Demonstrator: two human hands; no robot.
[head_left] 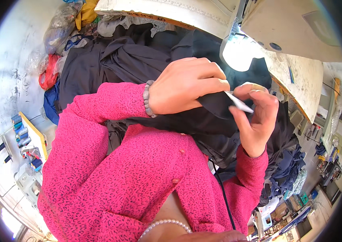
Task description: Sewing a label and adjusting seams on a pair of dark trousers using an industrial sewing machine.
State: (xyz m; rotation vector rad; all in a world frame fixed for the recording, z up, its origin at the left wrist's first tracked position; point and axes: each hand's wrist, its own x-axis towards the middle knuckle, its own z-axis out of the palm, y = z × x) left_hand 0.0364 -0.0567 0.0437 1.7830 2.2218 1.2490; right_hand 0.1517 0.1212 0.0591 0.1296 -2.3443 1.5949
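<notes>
Scuffed white wall (15, 60) curves down the far left of my view, with a rack of blue and grey thread spools (23, 132) low in front of it. Just right of that wall, higher up, I see a red plastic bag (50, 73), clear plastic bags (60, 35) above it and a yellow bag (86, 15) near the top edge. Black fabric (138, 60) then spreads in loose folds across the middle, passing under both forearms in their pink sleeves. Over it, the left hand (191, 84), a grey bead bracelet (146, 99) at its wrist, has its fingers curled and its thumb pressed to them, pinching an edge of the fabric. Beside those fingertips I make out a small white piece (240, 103), blurred, slanting down to the right. Around it curl the thumb and fingers of the right hand (255, 111); I cannot tell how firmly they press on it. Above and right, a bright lamp (241, 52) glows beneath a beige sewing machine (292, 24), and a blue-handled tool (291, 74) lies on the pale tabletop (306, 90).
</notes>
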